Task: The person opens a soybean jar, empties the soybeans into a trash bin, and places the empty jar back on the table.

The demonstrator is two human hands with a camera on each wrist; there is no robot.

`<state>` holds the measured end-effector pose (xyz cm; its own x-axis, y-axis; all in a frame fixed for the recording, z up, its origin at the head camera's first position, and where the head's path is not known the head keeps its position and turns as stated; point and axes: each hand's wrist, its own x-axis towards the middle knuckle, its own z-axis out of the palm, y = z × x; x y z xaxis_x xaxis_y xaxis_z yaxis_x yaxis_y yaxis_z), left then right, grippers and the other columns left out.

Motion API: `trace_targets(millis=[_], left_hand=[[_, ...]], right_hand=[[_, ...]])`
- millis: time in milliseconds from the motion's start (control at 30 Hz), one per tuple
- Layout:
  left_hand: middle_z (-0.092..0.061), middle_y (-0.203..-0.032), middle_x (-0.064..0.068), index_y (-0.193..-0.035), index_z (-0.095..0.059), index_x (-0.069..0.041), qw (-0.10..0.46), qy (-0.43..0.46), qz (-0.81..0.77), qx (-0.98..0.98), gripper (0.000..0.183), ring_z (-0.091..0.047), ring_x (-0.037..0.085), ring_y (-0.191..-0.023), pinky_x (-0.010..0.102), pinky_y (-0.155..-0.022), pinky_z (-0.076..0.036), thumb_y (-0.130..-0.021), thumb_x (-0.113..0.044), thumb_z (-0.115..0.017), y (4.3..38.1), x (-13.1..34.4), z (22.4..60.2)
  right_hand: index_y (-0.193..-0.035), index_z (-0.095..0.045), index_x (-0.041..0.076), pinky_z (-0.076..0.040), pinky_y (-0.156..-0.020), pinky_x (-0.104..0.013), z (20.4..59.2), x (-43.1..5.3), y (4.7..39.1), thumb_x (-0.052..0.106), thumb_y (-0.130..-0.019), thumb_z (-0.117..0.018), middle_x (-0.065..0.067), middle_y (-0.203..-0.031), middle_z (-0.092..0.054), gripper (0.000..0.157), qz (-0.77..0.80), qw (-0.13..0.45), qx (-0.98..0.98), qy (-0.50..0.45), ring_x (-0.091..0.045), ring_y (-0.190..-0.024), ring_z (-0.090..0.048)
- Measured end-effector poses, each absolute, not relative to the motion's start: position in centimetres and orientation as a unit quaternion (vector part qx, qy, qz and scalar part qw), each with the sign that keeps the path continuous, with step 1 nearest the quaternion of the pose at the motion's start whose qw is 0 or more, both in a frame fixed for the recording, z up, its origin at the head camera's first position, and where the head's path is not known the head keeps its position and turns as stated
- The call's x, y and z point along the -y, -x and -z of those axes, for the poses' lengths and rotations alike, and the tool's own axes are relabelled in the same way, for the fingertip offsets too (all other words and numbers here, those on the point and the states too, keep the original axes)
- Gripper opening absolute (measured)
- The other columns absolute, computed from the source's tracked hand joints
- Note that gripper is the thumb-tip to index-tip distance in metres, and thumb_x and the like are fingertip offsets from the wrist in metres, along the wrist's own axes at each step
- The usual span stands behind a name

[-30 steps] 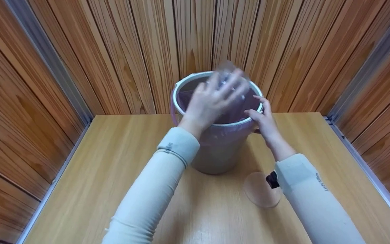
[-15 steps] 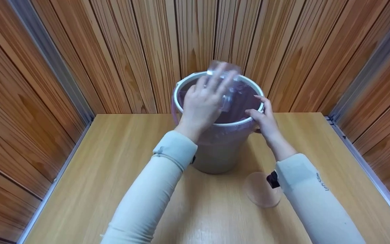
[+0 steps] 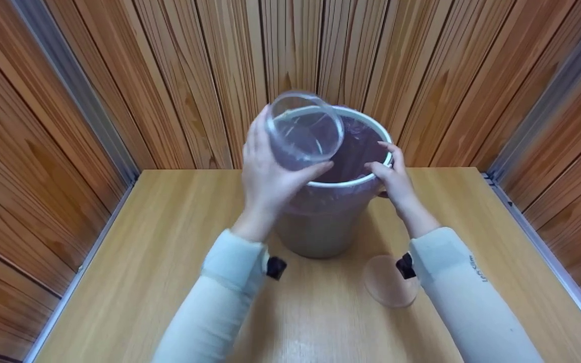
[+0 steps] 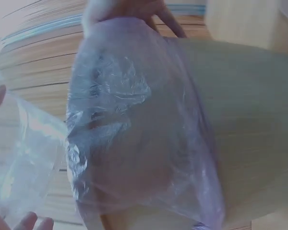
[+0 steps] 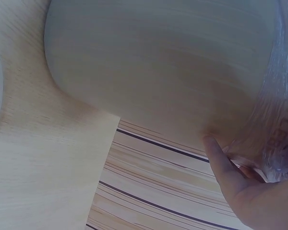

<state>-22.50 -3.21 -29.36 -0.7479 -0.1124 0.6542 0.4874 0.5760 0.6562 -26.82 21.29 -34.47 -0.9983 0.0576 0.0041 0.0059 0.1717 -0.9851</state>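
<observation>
My left hand [image 3: 265,174] holds a clear round plastic tub [image 3: 306,136] above the left part of a trash bin [image 3: 321,234]. The tub's mouth tilts toward the head camera, and I make out no contents in it. In the left wrist view the tub [image 4: 31,148] is beside the bin's rim. A thin purple bag [image 3: 358,138] lines the bin and folds over its pale rim. My right hand [image 3: 399,179] grips the right side of that rim, thumb inside. In the right wrist view its fingers [image 5: 223,167] are against the bin's outside. The bin's bottom inside is hidden.
A clear round lid [image 3: 390,281] lies on the wooden table [image 3: 179,242], in front of the bin and close to the right sleeve. Wood-panelled walls [image 3: 290,50] stand behind and at both sides, with metal strips along the corners.
The left hand was back-up over the bin's mouth with clear plastic beneath it; it has turned and moved left, bringing the tub's opening toward the head camera. The right hand has stayed put.
</observation>
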Motion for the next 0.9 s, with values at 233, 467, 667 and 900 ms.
trace_targets(millis=[233,467,667,900], left_hand=[[-0.045,-0.15,0.003,-0.152,-0.034,-0.014,0.377,0.071,0.505,0.773,0.127,-0.041,0.024,-0.13,0.047,-0.106,-0.038,-0.047,-0.049,-0.097,19.0,5.2,33.7],[-0.05,-0.141,0.009,-0.151,-0.036,-0.018,0.395,0.022,0.547,0.737,0.126,-0.039,0.026,-0.124,0.049,-0.098,-0.042,-0.045,-0.04,-0.1,16.5,6.1,37.7],[-0.046,-0.14,0.013,-0.151,-0.037,-0.021,0.351,-0.035,0.558,0.751,0.125,-0.041,0.026,-0.127,0.055,-0.102,-0.04,-0.045,-0.037,-0.1,14.9,6.5,41.4],[-0.047,-0.138,0.017,-0.151,-0.036,-0.016,0.312,-0.09,0.534,0.781,0.126,-0.042,0.031,-0.124,0.058,-0.099,-0.041,-0.044,-0.04,-0.1,14.1,6.9,45.4]], right_hand=[[-0.155,-0.021,0.024,-0.037,-0.104,-0.066,34.5,-21.2,26.7,0.028,-0.089,-0.054,-0.012,-0.162,-0.017,0.073,-0.641,0.016,0.767,0.018,-0.035,-0.14,-0.03],[-0.155,-0.02,0.024,-0.034,-0.106,-0.067,34.4,-21.7,26.7,0.028,-0.09,-0.053,-0.012,-0.162,-0.016,0.073,-0.641,0.022,0.767,0.012,-0.035,-0.142,-0.027],[-0.156,-0.019,0.025,-0.033,-0.108,-0.066,34.5,-22.1,26.6,0.028,-0.091,-0.052,-0.012,-0.163,-0.014,0.073,-0.64,0.017,0.768,0.018,-0.035,-0.142,-0.025],[-0.155,-0.02,0.025,-0.033,-0.107,-0.066,34.4,-22.0,26.5,0.028,-0.091,-0.052,-0.012,-0.162,-0.014,0.072,-0.638,0.016,0.769,0.021,-0.037,-0.142,-0.026]])
